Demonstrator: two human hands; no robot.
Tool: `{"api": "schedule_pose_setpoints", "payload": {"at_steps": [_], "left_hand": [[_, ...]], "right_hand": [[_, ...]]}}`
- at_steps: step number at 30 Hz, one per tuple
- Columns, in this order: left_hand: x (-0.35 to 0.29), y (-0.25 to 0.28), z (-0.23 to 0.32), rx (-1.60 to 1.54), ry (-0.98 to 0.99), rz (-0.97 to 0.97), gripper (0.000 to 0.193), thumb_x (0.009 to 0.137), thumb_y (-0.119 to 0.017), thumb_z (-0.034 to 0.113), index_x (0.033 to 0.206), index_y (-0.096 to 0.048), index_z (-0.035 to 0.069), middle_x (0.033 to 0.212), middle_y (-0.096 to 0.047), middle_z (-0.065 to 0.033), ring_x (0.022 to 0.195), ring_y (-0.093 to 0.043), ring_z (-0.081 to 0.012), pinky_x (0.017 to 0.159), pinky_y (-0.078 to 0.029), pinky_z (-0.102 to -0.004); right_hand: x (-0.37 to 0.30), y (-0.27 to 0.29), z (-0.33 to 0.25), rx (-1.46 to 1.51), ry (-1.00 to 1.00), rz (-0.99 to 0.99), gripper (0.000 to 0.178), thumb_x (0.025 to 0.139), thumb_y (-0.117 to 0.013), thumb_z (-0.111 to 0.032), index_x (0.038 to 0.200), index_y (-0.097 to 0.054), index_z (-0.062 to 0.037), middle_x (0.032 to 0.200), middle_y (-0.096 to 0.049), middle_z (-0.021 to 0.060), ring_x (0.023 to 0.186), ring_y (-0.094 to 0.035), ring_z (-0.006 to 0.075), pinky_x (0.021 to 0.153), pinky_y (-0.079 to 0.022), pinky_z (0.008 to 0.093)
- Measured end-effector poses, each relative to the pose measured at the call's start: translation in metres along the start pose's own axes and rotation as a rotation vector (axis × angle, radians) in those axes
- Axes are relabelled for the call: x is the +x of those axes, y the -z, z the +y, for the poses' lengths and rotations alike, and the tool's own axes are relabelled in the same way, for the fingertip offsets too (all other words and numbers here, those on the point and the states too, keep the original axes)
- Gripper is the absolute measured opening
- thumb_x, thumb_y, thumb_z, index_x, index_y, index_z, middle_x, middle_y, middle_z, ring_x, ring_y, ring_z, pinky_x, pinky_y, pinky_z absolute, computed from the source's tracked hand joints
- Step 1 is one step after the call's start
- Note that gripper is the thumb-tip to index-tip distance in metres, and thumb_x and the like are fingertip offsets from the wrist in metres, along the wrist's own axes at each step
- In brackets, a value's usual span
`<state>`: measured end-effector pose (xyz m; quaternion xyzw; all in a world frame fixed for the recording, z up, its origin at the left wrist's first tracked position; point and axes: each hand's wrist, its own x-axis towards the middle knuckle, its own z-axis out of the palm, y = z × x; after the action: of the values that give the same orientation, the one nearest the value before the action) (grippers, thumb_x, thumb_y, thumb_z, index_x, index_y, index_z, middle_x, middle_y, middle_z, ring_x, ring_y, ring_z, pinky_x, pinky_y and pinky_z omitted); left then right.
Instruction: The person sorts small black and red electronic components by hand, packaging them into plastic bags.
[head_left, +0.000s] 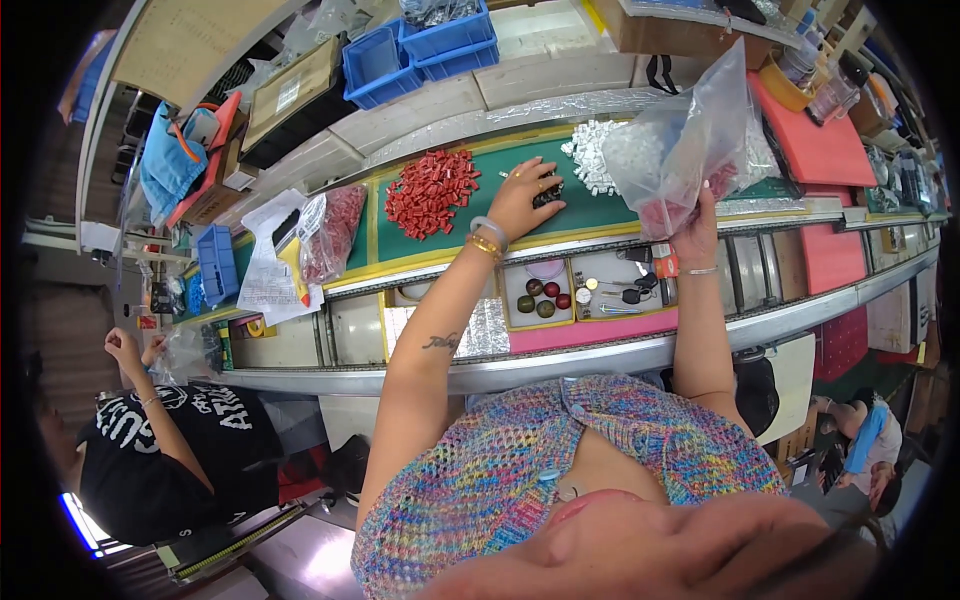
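My left hand (515,203) rests on the green work surface, fingers spread and slightly curled about a small heap of black pieces (548,192). Part of that heap is hidden under the fingers. To its left lies a loose pile of small red pieces (432,193). On its other side is a pile of small white pieces (592,155). My right hand (692,238) is closed on the lower part of a clear plastic bag (690,130), raised over the surface. Red pieces show through the bottom of the bag. The bag covers some of the white pile's right side.
A filled bag of red pieces (335,225) lies at the left by papers (268,245). Blue bins (380,68) stand at the back. Nearer me, a tray (540,318) holds dark round objects, beside keys (637,292). A co-worker (170,450) is at the left.
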<state>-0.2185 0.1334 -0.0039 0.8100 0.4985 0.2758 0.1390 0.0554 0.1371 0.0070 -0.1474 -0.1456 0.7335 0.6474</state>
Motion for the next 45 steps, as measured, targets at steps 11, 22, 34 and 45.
{"api": "schedule_pose_setpoints", "payload": {"at_steps": [11, 22, 34, 45], "left_hand": [[-0.012, 0.001, 0.01, 0.059, 0.228, 0.373, 0.06, 0.067, -0.065, 0.038, 0.114, -0.048, 0.005, 0.125, -0.037, -0.0162, 0.118, -0.029, -0.0357, 0.099, -0.023, -0.0413], [0.002, -0.002, 0.005, 0.041, 0.147, 0.252, 0.066, 0.071, -0.06, 0.043, 0.119, -0.041, 0.002, 0.127, -0.036, -0.0176, 0.119, -0.03, -0.034, 0.101, -0.019, -0.0404], [-0.107, 0.064, -0.017, 0.489, 0.593, 0.546, 0.111, 0.05, -0.072, 0.053, 0.131, -0.017, 0.002, 0.133, -0.015, -0.0266, 0.121, -0.016, -0.0448, 0.098, -0.015, -0.0506], [-0.086, 0.071, -0.053, 0.407, 0.77, 0.428, 0.122, 0.047, -0.068, 0.062, 0.132, -0.007, 0.001, 0.133, -0.017, -0.0266, 0.12, -0.021, -0.045, 0.099, -0.017, -0.0487]], "right_hand": [[-0.001, -0.012, 0.008, -0.131, 0.016, 0.076, 0.04, 0.076, -0.062, -0.019, 0.112, -0.047, -0.0081, 0.109, -0.053, 0.0036, 0.101, -0.05, 0.0182, 0.09, -0.039, 0.0346], [0.004, -0.009, 0.009, -0.113, -0.015, 0.07, 0.039, 0.076, -0.062, -0.02, 0.111, -0.048, -0.0091, 0.107, -0.054, 0.0029, 0.1, -0.05, 0.0182, 0.088, -0.04, 0.0351], [0.007, 0.002, 0.012, -0.309, 0.078, 0.136, 0.033, 0.082, -0.055, -0.02, 0.111, -0.047, -0.0084, 0.108, -0.052, 0.0046, 0.101, -0.05, 0.0187, 0.088, -0.04, 0.0348], [0.023, -0.083, 0.08, -0.889, 0.182, -0.074, 0.029, 0.074, -0.064, -0.014, 0.1, -0.053, -0.0037, 0.09, -0.056, 0.0009, 0.081, -0.051, 0.0095, 0.074, -0.04, 0.0228]]}}
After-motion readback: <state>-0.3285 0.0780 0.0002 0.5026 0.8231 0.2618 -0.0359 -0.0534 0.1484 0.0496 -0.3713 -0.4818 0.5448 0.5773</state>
